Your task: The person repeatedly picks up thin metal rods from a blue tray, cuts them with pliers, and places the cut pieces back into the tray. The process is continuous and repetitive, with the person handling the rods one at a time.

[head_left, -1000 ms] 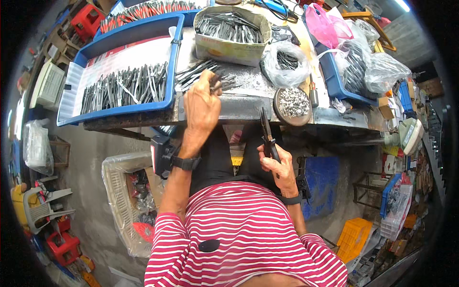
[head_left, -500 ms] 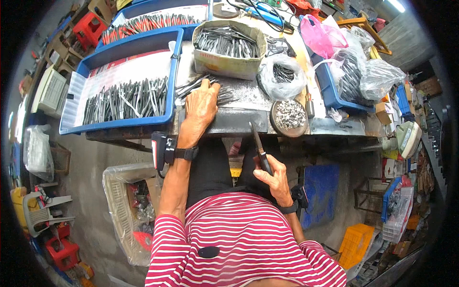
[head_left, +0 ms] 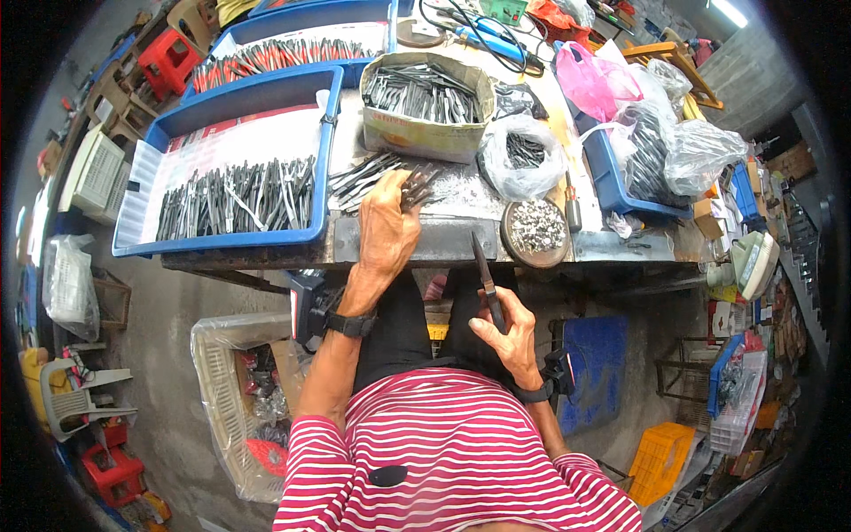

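Note:
My right hand [head_left: 510, 330] grips a knife [head_left: 485, 277] by its dark handle, the blade pointing up and away over the bench's front edge. At that edge my left hand [head_left: 388, 222] reaches over a loose pile of thin black and grey strip-like pieces [head_left: 359, 177]. Its fingers are bent and closed around some of these pieces [head_left: 418, 184], whose dark ends show past the fingertips. Just behind stands a cut-down carton [head_left: 425, 140] full of similar pieces. To the left, a blue tray [head_left: 324, 160] holds many more, lined up in a row.
A round dish [head_left: 507, 238] of small whitish bits sits right of the knife, with a screwdriver [head_left: 573, 208] beside it. Behind are a clear bag [head_left: 532, 182] of dark pieces and a blue bin [head_left: 612, 186] with plastic bags. A lined crate [head_left: 213, 390] stands on the floor.
My left hand has drawn back toward me and slightly right across the pile, with dark pieces now showing at its fingertips. The knife in my right hand has shifted slightly right.

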### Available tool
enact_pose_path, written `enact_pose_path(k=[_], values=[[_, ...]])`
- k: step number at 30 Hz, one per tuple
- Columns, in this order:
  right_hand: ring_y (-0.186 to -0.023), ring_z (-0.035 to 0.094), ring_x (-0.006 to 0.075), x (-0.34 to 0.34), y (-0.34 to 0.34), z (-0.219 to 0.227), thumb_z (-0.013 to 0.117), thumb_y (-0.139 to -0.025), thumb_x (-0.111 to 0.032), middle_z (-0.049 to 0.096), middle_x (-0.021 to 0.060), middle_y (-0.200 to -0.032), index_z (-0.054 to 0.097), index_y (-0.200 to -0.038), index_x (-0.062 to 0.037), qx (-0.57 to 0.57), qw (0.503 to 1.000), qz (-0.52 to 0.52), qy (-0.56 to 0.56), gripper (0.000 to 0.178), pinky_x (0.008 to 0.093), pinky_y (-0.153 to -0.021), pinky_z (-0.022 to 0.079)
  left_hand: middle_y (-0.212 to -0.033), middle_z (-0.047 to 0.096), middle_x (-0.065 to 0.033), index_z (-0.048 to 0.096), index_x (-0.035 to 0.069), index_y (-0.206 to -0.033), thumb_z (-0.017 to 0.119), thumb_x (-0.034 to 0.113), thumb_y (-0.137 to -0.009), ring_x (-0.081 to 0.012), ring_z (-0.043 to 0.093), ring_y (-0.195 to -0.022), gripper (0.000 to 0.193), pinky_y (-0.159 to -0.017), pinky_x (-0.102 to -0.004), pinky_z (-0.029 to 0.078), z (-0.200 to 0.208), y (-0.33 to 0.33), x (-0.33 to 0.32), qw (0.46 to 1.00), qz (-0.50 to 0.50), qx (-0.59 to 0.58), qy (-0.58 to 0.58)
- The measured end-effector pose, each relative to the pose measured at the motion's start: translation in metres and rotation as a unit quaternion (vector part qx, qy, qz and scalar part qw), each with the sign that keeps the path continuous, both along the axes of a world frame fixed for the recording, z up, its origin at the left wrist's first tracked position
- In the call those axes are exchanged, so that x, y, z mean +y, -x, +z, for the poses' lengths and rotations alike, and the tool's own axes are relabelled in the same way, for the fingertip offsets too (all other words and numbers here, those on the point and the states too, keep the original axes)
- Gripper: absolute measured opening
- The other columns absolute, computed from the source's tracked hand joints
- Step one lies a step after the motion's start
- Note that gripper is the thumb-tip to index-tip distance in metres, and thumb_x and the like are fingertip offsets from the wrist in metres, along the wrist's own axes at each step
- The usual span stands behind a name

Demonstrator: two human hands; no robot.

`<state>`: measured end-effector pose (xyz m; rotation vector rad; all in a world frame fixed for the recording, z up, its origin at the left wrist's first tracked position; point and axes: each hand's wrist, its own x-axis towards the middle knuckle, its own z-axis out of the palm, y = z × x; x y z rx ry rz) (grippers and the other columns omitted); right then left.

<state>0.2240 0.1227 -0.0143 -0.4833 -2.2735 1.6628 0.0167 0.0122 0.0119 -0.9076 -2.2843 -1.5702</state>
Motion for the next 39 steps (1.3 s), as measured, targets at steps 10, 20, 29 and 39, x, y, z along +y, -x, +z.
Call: enact_pose_path(k=[10, 20, 29, 39], values=[[-0.075, 0.052, 0.0264, -0.005, 0.008, 0.002, 0.075, -0.069, -0.011, 0.051, 0.0128, -0.086, 0.051, -0.108, 0.0020, 0.049, 0.976, -0.034, -0.211, 0.048, 0.0333, -0.068, 0.044, -0.066, 0.052, 0.0011, 0.061, 0.000, -0.086, 0.066, 0.009, -0.083, -0.0026, 0.038, -0.049, 0.011, -0.041, -0.0181, 0.026, 0.005, -0.048, -0.015, 0.752, -0.215, -0.539, -0.314], [-0.078, 0.054, 0.0348, -0.006, 0.013, -0.004, 0.076, -0.065, -0.007, 0.053, 0.0174, -0.088, 0.050, -0.111, 0.0012, 0.119, 0.935, -0.049, -0.331, 0.053, 0.0390, -0.070, 0.045, -0.066, 0.051, 0.0007, 0.059, -0.006, -0.100, 0.059, 0.006, -0.087, -0.0044, 0.042, -0.050, 0.018, -0.041, -0.0181, 0.034, -0.014, -0.053, -0.019, 0.675, -0.211, -0.606, -0.364], [-0.073, 0.054, 0.0339, -0.005, 0.012, -0.008, 0.075, -0.066, -0.006, 0.052, 0.0178, -0.087, 0.051, -0.108, 0.0010, 0.081, 0.948, -0.030, -0.306, 0.049, 0.0371, -0.065, 0.045, -0.068, 0.054, 0.0007, 0.060, 0.002, -0.089, 0.065, 0.006, -0.082, -0.0051, 0.043, -0.051, 0.010, -0.042, -0.0190, 0.030, -0.019, -0.056, -0.018, 0.672, -0.220, -0.594, -0.383], [-0.066, 0.048, 0.0067, -0.002, 0.000, 0.015, 0.074, -0.072, -0.020, 0.053, -0.0006, -0.072, 0.061, -0.095, -0.0005, -0.029, 0.989, 0.062, 0.134, 0.033, 0.0214, -0.059, 0.038, -0.079, 0.057, -0.0086, 0.055, 0.001, -0.094, 0.062, 0.002, -0.082, -0.0187, 0.058, -0.067, 0.014, -0.057, -0.0272, 0.047, -0.016, -0.073, 0.004, 0.986, -0.029, 0.021, -0.160]])
